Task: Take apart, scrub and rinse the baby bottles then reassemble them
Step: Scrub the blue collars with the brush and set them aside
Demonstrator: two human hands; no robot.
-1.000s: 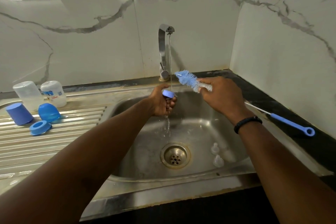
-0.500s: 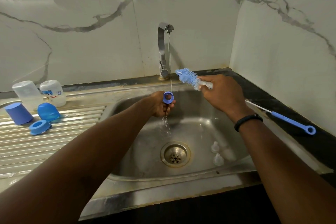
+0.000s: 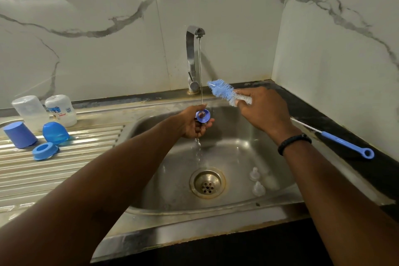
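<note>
Centrally, left hand [image 3: 192, 124]: gripping blue bottle ring [image 3: 203, 115] under tap [image 3: 192, 58] stream, mid-frame over sink [image 3: 233, 205].
Right hand [image 3: 262, 109]: curled round blue bottle brush [image 3: 223, 90], right of tap.
Left of frame: two upturned bottles [image 3: 61, 110], blue caps, second ring [image 3: 45, 150] on drainboard.
Sink floor, lower right: two clear teats [image 3: 258, 189].

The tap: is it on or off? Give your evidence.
On. A thin stream falls from the tap onto the blue ring in the left hand.

We have turned the blue ring [image 3: 203, 115] in our left hand [image 3: 192, 124] so its opening faces up, and the stream now runs into it.
</note>
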